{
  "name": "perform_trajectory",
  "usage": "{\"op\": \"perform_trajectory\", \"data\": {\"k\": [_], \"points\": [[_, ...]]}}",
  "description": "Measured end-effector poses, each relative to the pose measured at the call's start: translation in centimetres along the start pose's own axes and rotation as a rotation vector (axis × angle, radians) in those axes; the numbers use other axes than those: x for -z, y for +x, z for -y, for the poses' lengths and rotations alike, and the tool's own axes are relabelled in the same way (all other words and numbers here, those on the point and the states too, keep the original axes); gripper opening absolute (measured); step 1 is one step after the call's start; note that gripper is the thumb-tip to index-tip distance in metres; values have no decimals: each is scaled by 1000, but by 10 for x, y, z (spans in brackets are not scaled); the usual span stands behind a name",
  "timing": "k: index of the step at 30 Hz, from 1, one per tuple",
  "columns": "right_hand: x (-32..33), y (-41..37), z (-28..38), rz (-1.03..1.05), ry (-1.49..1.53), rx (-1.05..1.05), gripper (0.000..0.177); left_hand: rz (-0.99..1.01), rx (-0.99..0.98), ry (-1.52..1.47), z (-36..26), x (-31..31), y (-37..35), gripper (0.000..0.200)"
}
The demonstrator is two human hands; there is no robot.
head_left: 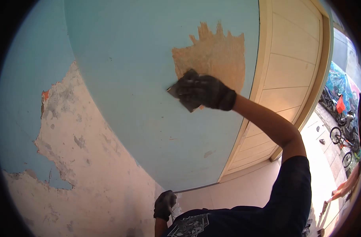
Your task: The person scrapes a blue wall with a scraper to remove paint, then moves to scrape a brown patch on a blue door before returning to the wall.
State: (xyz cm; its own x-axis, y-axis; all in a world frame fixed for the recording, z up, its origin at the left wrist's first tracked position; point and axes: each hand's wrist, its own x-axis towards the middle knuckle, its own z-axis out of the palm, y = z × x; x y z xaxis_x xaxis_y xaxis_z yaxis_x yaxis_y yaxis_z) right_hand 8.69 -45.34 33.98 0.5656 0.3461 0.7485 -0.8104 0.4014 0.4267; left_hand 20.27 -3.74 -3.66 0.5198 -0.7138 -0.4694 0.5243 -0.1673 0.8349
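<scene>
My right hand (pixel 206 91), in a black glove, is closed on a dark flat sheet (pixel 185 103) with square corners that looks like sandpaper. It lies against the light-blue wall (pixel 149 130), at the lower left edge of a brown patch (pixel 216 55). That patch has a jagged, streaked upper edge. Down by my body, my left hand (pixel 164 205) also wears a black glove, its fingers curled. Whether anything is inside them cannot be seen.
A cream panelled door (pixel 289 59) in its frame stands right of the blue surface. To the left, an adjoining wall (pixel 85 146) has peeled to pale plaster. Outside at right are a bicycle (pixel 340 140), blue plastic sheeting (pixel 338 81) and part of a person's bare limb (pixel 348 185).
</scene>
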Motion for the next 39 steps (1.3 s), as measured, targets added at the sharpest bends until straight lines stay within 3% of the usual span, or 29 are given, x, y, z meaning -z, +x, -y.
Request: {"op": "perform_trajectory", "data": {"k": [3, 7, 9, 11, 12, 13, 14, 16, 19, 20, 21, 23, 25, 27, 28, 29, 30, 31, 33, 34, 35, 36, 37, 38, 39], "points": [[-1, 11, -42, 98, 49, 121, 29, -20, -9, 9, 14, 17, 0, 26], [13, -43, -6, -92, -1978, 1335, 22, -52, 21, 0, 18, 13, -10, 27], [4, -78, 14, -135, -2474, 1627, 20, -41, 19, -3, 13, 8, -15, 27], [-61, -127, 5, -579, -3044, 1176, 29, -52, 13, -41, 22, 9, 2, 27], [-60, -140, -4, -851, -3248, 893, 35, -82, 34, -55, 26, 13, -5, 28], [-46, -152, 1, -852, -3240, 915, 35, -94, 11, -78, 26, 11, -7, 27], [-22, -142, 1, -772, -3485, 1145, 36, -89, -5, -84, 24, 1, 2, 27], [-10, -154, 9, -694, -3656, 1469, 40, -78, -3, -75, 25, 8, 2, 26], [-116, -212, 31, -624, -2878, 1147, 61, -4, -44, -147, 28, 1, 27, 25], [-93, -258, 55, -655, -2845, 1191, 61, 18, -38, -144, 36, 15, 24, 25], [-62, -296, 87, -923, -3198, 1154, 50, -74, -28, -101, 25, 2, 16, 24], [-3, -227, 17, -726, -2771, 1265, 37, -43, -67, -130, 11, -13, 21, 24], [33, -164, -56, -540, -2813, 1461, 35, -52, -67, -150, 12, -10, 8, 24], [65, -185, -37, -1165, -3650, 1683, 30, -49, -50, -199, 28, -11, 22, 20], [73, -225, 4, -1604, -4135, 1112, 26, -68, -51, -219, 31, -2, 23, 18], [73, -241, 12, -1284, -3597, 1333, 25, -151, -67, -180, 26, -14, 16, 18], [72, -243, 12, -1006, -3070, 1372, 24, -69, -56, -213, 25, -11, 16, 19], [73, -239, 21, -992, -3066, 1376, 24, -71, -59, -200, 25, -8, 13, 19], [67, -187, 14, -188, -3440, 1935, 30, -16, -71, -222, 30, -10, 23, 19], [86, -179, 3, -149, -3779, 1808, 31, 18, -59, -224, 38, 2, 23, 20], [104, -170, -9, -12, -4102, 1652, 32, -188, -31, -133, 26, -17, 8, 21], [88, -201, 21, -298, -3705, 1410, 33, -185, -46, -121, 25, -17, 10, 21], [73, -233, 51, -338, -3081, 1327, 36, -159, -43, -147, 23, -16, 14, 22], [57, -265, 81, -355, -2564, 1392, 38, -136, -29, -172, 21, -14, 15, 24], [43, -242, 58, -433, -2736, 1619, 32, -172, -20, -168, 11, -20, 9, 26]]}}
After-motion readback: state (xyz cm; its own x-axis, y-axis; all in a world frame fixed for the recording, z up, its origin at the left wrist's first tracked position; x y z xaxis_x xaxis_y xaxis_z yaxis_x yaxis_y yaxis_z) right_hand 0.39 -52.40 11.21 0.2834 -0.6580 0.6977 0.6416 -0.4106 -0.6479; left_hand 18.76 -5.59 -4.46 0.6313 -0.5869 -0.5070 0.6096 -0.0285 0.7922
